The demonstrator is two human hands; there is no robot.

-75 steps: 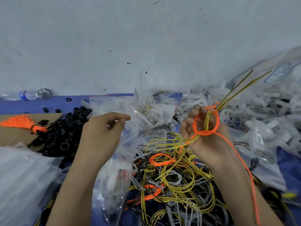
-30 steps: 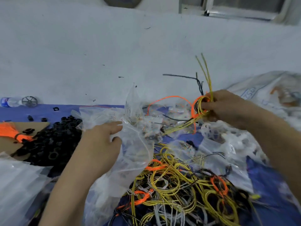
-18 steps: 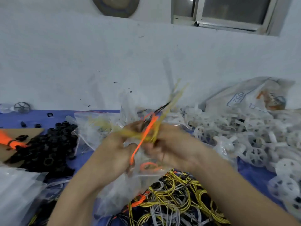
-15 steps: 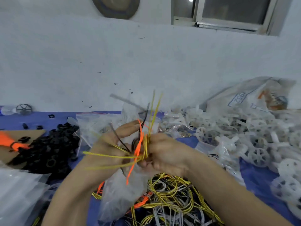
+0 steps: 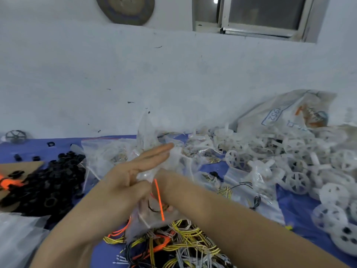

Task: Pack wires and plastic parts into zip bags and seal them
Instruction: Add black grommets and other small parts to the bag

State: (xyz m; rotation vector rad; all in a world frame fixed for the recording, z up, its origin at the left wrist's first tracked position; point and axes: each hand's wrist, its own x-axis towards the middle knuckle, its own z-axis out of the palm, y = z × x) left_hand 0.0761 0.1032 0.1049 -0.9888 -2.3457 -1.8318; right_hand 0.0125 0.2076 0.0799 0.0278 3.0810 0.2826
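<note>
- At the middle of the blue-covered desk [image 5: 295, 207], two hands meet at one clear zip bag [image 5: 144, 215]. One orange wire [image 5: 159, 200] and one dark loop of wire show through its plastic.
- The left hand [image 5: 133, 176] lies against the bag's upper part. Its fingers [image 5: 158, 150] are straight and close together, and the thumb seems to pinch the plastic against them, though blur softens this.
- The right forearm [image 5: 222, 213] reaches in from the lower right. The right hand itself is hidden behind the bag and the left hand, so whether it is spread or gripping cannot be told.
- The bag hangs between the two wrists, and its lower end reaches one tangled wire heap [image 5: 173, 244] of yellow, orange, grey and black strands, too many to count.
- Left of the hands lies one heap of black rings [image 5: 48, 186], partly on one cardboard sheet [image 5: 17, 167]. One orange bundle [image 5: 7, 183] sits at that sheet's edge.
- Behind the hands, several filled bags [image 5: 108, 151] crowd together and screen the desk beyond.
- To the right, white wheels [image 5: 297, 182] spread in a large uncounted pile, with one printed sack [image 5: 289, 115] against the wall behind it.
- One grey wheel [image 5: 15, 136] stands alone at the far left.
- A stack of empty bags [image 5: 17, 238] fills the lower left corner.
</note>
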